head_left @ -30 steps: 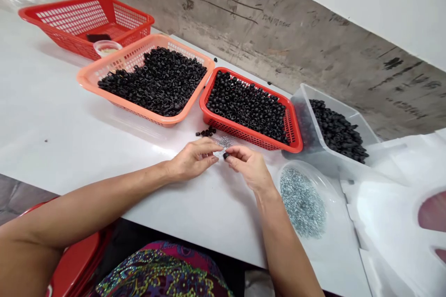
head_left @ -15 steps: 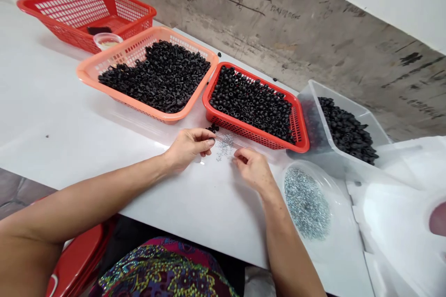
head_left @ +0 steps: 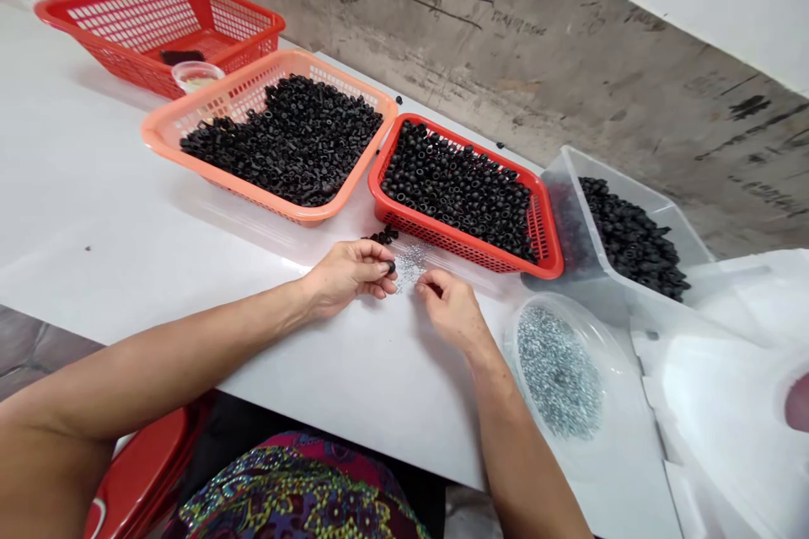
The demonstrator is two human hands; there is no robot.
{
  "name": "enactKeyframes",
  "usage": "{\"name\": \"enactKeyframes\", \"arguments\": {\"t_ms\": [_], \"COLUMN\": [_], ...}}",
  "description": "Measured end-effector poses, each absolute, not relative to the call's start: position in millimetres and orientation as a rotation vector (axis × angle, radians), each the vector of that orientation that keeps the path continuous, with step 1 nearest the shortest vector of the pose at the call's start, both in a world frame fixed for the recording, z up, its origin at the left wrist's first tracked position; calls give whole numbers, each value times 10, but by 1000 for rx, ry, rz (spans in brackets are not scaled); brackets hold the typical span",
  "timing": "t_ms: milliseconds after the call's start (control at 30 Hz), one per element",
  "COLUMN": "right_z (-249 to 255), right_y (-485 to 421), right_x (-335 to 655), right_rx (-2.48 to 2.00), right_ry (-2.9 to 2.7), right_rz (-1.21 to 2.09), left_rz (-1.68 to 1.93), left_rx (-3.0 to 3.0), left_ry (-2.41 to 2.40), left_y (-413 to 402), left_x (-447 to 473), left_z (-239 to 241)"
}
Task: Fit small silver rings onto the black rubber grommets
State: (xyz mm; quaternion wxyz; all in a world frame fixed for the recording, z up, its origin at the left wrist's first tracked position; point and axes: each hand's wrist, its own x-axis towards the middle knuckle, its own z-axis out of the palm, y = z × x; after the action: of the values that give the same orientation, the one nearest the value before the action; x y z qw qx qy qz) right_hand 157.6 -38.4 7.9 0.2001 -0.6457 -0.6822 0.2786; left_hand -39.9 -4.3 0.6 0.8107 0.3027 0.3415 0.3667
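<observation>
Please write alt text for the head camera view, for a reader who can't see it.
Two bare hands work over a white table: the left hand pinches a small black bead, and the right hand curls beside scattered silver bits. Behind them is a red basket of black beads, with a clear bowl of silver bits to the right.

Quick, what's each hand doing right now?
Left hand: closed, holding a small black ring-shaped bead.
Right hand: closed beside scattered tiny silver pieces; whether it holds anything cannot be told.

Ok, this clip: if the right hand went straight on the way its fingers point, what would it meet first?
The right hand probably meets the tiny silver bits first, then the left hand with its black bead; depth is unclear.
</observation>
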Motion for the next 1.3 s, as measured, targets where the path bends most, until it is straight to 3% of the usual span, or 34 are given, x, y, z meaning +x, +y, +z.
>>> {"name": "enactKeyframes", "arguments": {"t_ms": [233,767,1100,1300], "right_z": [238,317,270,282], "right_y": [-478,-512,-426,-43], "right_x": [1522,1434,1524,1337], "right_rx": [-1464,-1515,-1454,-1528], "right_ry": [-1598,-1591,-1595,-2045], "right_rz": [1235,1273,1163,569], "left_rz": [690,610,509,307], "left_rx": [541,713,671,693], "left_ry": [592,506,429,237], "left_y": [-79,-153,-169,-190], "left_x": [-390,-360,-367,-409], "left_z": [21,-12,-12,20]}}
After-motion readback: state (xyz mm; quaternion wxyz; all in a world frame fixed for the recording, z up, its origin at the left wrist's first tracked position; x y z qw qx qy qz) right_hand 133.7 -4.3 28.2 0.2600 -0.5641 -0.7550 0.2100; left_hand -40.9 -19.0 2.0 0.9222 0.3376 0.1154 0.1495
